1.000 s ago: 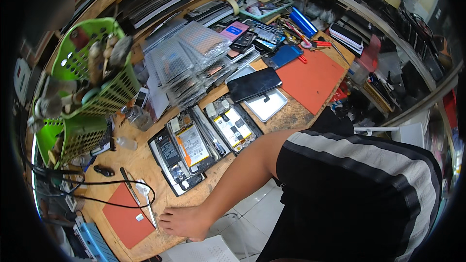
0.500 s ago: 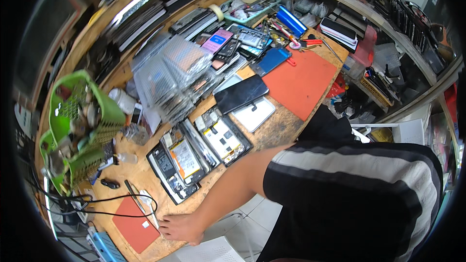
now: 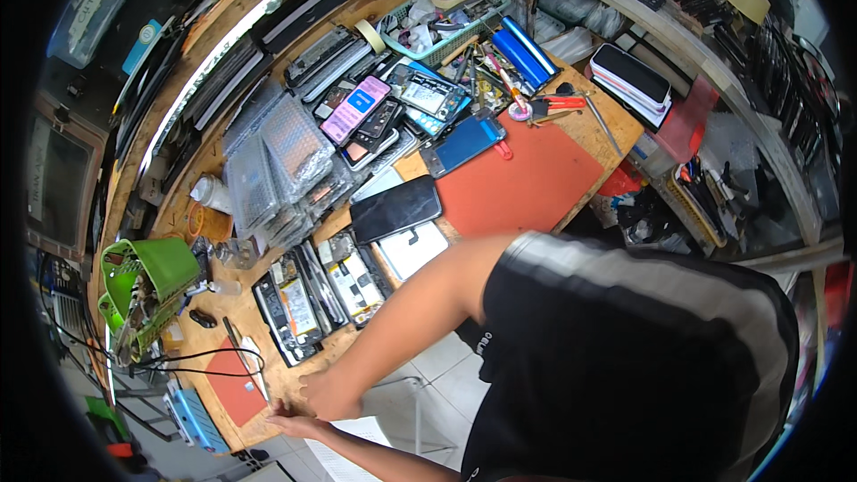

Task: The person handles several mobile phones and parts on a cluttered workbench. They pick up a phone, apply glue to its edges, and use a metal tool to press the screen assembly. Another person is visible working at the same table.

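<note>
My right hand (image 3: 332, 394) is over the near edge of the wooden bench, its fingers curled downward; whatever they hold, if anything, is hidden. Just below it, my left hand (image 3: 299, 426) comes in with its fingers pinched together, close to the right fingers. Nothing can be made out in that pinch. Beside the left fingertips lies a thin tool with a white handle (image 3: 252, 359), on a small orange-red mat (image 3: 229, 381). A dark slim tool (image 3: 231, 332) lies alongside it. Opened devices with exposed batteries (image 3: 292, 305) rest beyond my right hand.
A green basket (image 3: 170, 261) stands at the left, with black cables (image 3: 205, 362) looping past the mat. Stacked bubble-wrapped parts (image 3: 290, 156), phones (image 3: 357, 109) and a black tablet-like device (image 3: 397, 208) crowd the back. A larger orange mat (image 3: 527, 180) lies to the right.
My left hand and forearm have come into view from below. My right hand's fingers have curled and moved up slightly. The whole view has shifted, so the bench appears further left.
</note>
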`<state>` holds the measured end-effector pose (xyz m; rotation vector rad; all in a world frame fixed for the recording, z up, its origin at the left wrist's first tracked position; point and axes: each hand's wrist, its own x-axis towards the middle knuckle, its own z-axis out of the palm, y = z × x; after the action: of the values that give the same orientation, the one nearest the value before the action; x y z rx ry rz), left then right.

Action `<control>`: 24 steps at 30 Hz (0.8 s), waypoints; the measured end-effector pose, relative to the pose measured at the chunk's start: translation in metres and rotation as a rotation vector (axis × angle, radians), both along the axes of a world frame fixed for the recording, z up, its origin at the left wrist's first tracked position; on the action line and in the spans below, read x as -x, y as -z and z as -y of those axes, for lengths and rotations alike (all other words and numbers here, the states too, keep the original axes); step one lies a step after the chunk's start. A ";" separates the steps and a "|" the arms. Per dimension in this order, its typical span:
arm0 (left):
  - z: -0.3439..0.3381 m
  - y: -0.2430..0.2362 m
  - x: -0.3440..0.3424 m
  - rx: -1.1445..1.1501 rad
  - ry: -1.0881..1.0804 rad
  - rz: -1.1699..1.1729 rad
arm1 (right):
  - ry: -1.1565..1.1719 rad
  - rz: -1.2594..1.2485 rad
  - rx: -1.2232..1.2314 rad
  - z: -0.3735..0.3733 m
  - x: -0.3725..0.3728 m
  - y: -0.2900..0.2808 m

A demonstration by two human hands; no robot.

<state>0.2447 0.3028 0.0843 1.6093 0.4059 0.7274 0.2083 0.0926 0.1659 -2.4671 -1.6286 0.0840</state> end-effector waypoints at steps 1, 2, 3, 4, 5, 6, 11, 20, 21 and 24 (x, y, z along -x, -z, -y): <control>0.000 0.001 -0.004 -0.054 -0.021 0.019 | -0.005 0.015 -0.059 0.037 0.020 -0.007; -0.001 0.003 -0.009 -0.148 -0.024 0.083 | -0.002 0.035 -0.140 0.079 0.039 -0.015; -0.003 0.006 -0.013 -0.224 -0.054 0.015 | 0.041 0.014 -0.252 0.125 0.054 -0.023; -0.007 0.008 -0.016 -0.346 -0.064 -0.012 | 0.087 -0.002 -0.359 0.173 0.068 -0.031; -0.010 0.010 -0.018 -0.403 -0.081 -0.070 | 0.343 -0.069 -0.426 0.221 0.084 -0.038; -0.013 0.012 -0.020 -0.452 -0.093 -0.067 | 0.589 -0.141 -0.334 0.267 0.089 -0.046; -0.021 0.011 -0.022 -0.668 -0.118 -0.178 | 1.209 0.171 -0.479 0.487 0.163 -0.043; -0.024 0.006 -0.024 -0.871 -0.198 -0.366 | 1.455 0.431 -0.494 0.505 0.206 0.015; -0.027 0.009 -0.023 -0.869 -0.235 -0.315 | 1.439 0.476 -0.586 0.508 0.204 0.013; -0.031 0.011 -0.026 -0.871 -0.257 -0.348 | 1.373 0.215 -1.161 0.511 0.201 0.000</control>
<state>0.2712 0.3334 0.0730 2.5574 0.6002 0.8808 0.0073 -0.4183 0.1658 -1.9762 0.3323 -0.9718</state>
